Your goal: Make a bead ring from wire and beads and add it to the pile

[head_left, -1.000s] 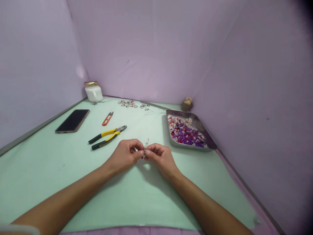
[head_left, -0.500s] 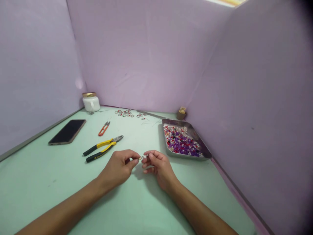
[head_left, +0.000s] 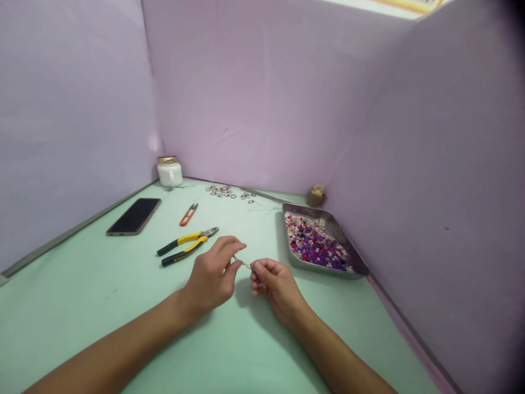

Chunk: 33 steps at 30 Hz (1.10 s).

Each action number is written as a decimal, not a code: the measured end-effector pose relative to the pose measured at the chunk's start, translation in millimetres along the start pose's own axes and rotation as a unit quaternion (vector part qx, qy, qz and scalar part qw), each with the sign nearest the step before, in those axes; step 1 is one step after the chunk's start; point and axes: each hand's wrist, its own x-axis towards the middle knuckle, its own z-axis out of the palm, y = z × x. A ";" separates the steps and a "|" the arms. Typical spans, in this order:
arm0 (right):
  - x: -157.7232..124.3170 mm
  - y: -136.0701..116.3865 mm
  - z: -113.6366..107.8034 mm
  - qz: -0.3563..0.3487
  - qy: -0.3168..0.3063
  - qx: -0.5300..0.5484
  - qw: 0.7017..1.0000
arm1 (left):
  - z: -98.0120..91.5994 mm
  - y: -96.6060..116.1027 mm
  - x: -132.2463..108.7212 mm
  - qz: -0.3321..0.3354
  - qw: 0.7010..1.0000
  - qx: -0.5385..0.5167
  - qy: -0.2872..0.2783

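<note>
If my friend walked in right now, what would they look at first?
Probably the purple and red beads, heaped in the metal tray on the right. Next, maybe the yellow-and-black pliers, lying open on the green tabletop to the left. Then, in the middle, a tiny chain between the left hand and the right hand.

I'm at a craft workshop table (head_left: 250, 355): past my left hand (head_left: 211, 276) lie pliers (head_left: 203, 236) and snips (head_left: 187, 216), past my right hand (head_left: 279, 287) a metal tray (head_left: 320, 267) of loose beads (head_left: 314, 246).
</note>
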 end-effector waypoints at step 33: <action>-2.6 -4.8 5.7 -0.061 0.026 -0.107 0.992 | 0.1 21.2 6.0 -0.246 0.952 -0.118 -0.142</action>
